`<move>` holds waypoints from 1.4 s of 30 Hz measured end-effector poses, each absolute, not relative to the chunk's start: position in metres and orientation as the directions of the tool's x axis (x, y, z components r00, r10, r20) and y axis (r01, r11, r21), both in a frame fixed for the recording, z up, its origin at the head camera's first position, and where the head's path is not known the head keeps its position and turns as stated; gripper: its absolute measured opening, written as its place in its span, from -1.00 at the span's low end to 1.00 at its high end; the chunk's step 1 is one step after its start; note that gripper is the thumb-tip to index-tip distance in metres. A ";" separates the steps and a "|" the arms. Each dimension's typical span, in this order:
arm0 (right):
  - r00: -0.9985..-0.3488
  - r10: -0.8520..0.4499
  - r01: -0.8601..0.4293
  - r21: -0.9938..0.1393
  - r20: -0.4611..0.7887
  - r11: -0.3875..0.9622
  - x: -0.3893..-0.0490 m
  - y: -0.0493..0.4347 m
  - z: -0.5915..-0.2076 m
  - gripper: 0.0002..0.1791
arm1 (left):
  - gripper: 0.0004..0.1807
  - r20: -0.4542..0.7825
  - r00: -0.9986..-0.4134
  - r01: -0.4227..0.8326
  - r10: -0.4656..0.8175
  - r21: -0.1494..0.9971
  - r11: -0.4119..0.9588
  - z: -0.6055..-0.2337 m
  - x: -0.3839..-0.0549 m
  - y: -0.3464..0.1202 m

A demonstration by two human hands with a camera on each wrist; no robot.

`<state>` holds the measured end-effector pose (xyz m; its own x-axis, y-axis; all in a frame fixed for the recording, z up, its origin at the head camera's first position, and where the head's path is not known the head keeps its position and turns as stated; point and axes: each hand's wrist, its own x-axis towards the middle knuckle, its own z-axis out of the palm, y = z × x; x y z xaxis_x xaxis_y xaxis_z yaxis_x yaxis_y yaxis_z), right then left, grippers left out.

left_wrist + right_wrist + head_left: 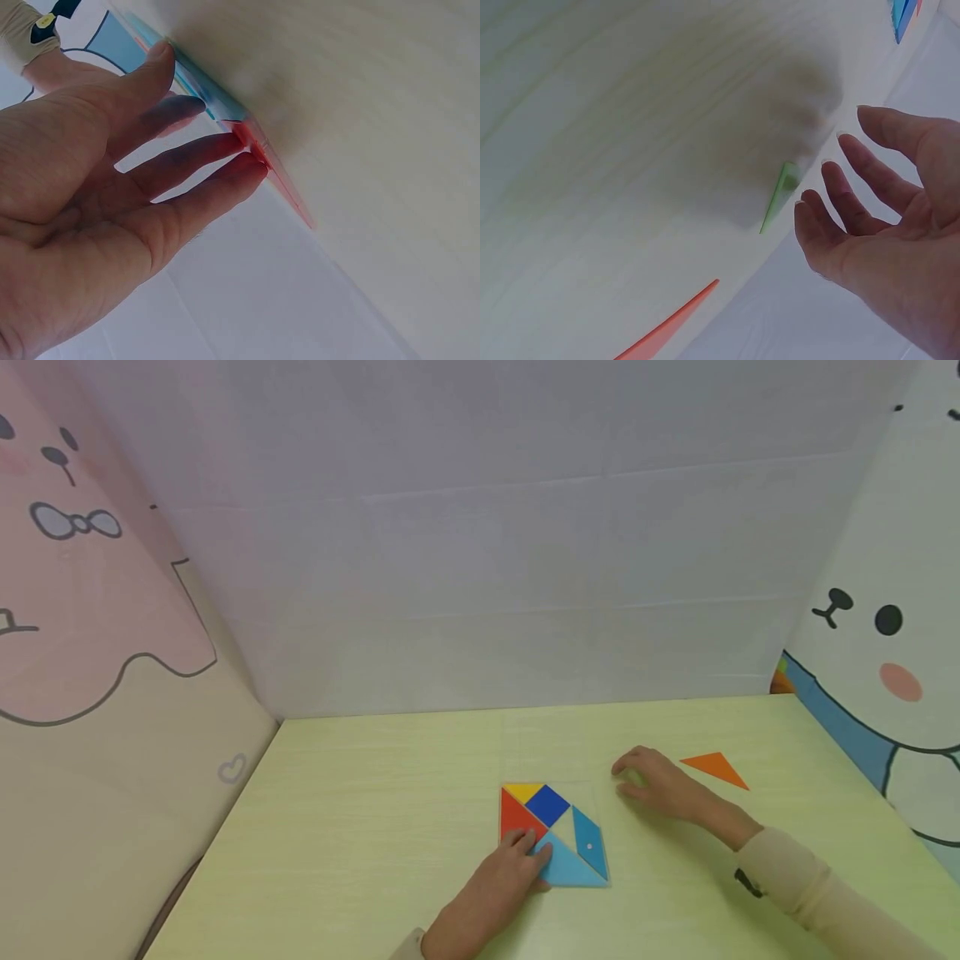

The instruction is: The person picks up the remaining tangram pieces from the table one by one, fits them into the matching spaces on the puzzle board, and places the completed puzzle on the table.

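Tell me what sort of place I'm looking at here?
Probably a small screened-off play or puzzle table: a pale yellow-green wood-grain tabletop, soft cartoon bear wall panels at the sides, and flat coloured tangram pieces under the left hand.

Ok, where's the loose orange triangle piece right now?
In the head view, the flat orange triangle piece lies on the table's right side, just beyond the right hand, apart from it.

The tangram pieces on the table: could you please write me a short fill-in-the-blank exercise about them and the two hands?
1. The left hand rests its fingers on the red piece and the light ____ triangle.
2. The right hand hovers over a small ____ piece.
3. The lone orange triangle lies to the ____ of the right hand.

Missing words: blue; green; right
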<state>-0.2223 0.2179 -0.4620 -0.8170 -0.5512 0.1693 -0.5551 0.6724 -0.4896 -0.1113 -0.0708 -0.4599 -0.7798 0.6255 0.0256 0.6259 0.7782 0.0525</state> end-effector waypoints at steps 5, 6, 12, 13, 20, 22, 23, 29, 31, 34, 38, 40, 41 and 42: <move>-0.820 -0.550 -0.549 -0.490 0.158 0.677 -0.222 0.223 -0.461 -0.82 | -0.56 0.056 -0.771 0.636 0.634 0.034 0.771 -0.461 -0.111 -0.071; -0.824 -0.546 -0.542 -0.491 0.151 0.682 -0.222 0.223 -0.461 -0.82 | -0.56 0.057 -0.771 0.637 0.635 0.036 0.770 -0.461 -0.112 -0.071; -0.837 -0.530 -0.523 -0.490 0.139 0.697 -0.222 0.229 -0.461 -0.82 | -0.55 0.036 -0.782 0.623 0.622 0.054 0.780 -0.460 -0.111 -0.071; -0.835 -0.533 -0.526 -0.489 0.139 0.696 -0.221 0.230 -0.461 -0.82 | -0.54 0.025 -0.786 0.617 0.617 0.059 0.784 -0.459 -0.111 -0.071; -0.832 -0.543 -0.524 -0.484 0.115 0.700 -0.219 0.231 -0.459 -0.82 | -0.53 -0.002 -0.793 0.607 0.609 0.083 0.791 -0.459 -0.108 -0.071; -0.827 -0.549 -0.533 -0.473 0.117 0.702 -0.219 0.230 -0.458 -0.82 | -0.52 -0.008 -0.795 0.604 0.607 0.085 0.793 -0.459 -0.108 -0.071; -0.825 -0.553 -0.538 -0.466 0.119 0.702 -0.219 0.231 -0.457 -0.82 | -0.52 -0.015 -0.797 0.601 0.604 0.086 0.795 -0.459 -0.109 -0.071; -0.798 -0.589 -0.576 -0.448 0.127 0.684 -0.218 0.235 -0.454 -0.61 | -0.51 -0.028 -0.801 0.594 0.598 0.090 0.799 -0.458 -0.109 -0.070; -0.800 -0.589 -0.573 -0.440 0.116 0.692 -0.219 0.237 -0.454 -0.57 | -0.51 -0.028 -0.800 0.595 0.599 0.091 0.799 -0.459 -0.110 -0.070; -0.816 -0.571 -0.548 -0.435 0.088 0.715 -0.218 0.239 -0.454 -0.59 | -0.51 -0.036 -0.801 0.592 0.598 0.098 0.800 -0.459 -0.110 -0.070; -0.836 -0.544 -0.515 -0.439 0.068 0.736 -0.218 0.239 -0.453 -0.64 | -0.50 -0.055 -0.805 0.583 0.590 0.109 0.805 -0.458 -0.110 -0.069; -0.839 -0.540 -0.513 -0.437 0.072 0.739 -0.218 0.239 -0.453 -0.67 | -0.50 -0.059 -0.808 0.579 0.587 0.113 0.808 -0.457 -0.110 -0.069; -0.837 -0.541 -0.518 -0.434 0.079 0.737 -0.218 0.240 -0.454 -0.68 | -0.50 -0.059 -0.808 0.577 0.586 0.114 0.808 -0.457 -0.110 -0.069; -0.837 -0.541 -0.519 -0.437 0.085 0.735 -0.218 0.239 -0.454 -0.69 | -0.50 -0.060 -0.809 0.577 0.585 0.115 0.809 -0.457 -0.110 -0.069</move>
<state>-0.2183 0.2395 -0.4539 -0.8369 -0.5407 0.0854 -0.5193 0.7347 -0.4366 -0.1103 -0.0692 -0.4568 -0.8087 0.5852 -0.0599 0.5768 0.8088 0.1149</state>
